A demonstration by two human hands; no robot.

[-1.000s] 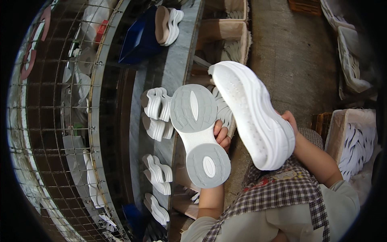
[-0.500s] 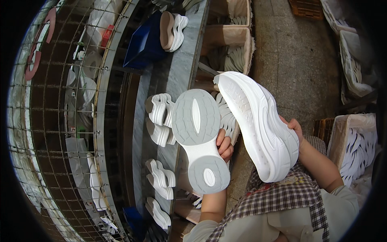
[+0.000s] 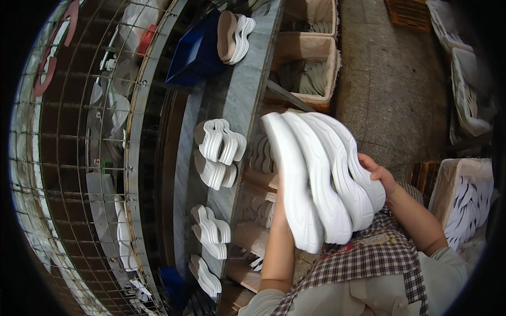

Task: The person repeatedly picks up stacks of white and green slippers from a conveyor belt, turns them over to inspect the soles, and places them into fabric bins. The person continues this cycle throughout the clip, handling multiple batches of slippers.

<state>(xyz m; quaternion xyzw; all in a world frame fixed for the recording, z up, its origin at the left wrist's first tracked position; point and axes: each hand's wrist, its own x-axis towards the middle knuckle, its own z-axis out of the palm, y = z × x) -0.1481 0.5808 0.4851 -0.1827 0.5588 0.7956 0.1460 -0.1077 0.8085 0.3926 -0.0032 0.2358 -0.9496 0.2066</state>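
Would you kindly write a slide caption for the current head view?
Right hand holding white shoe soles side by side near a grey counter bearing more soles.

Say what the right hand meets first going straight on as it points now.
The right hand would meet the rightmost white shoe sole, which it already seems to touch along its right edge, though depth there is unclear.

White soles (image 3: 321,181), brown-and-white checked apron (image 3: 369,259)
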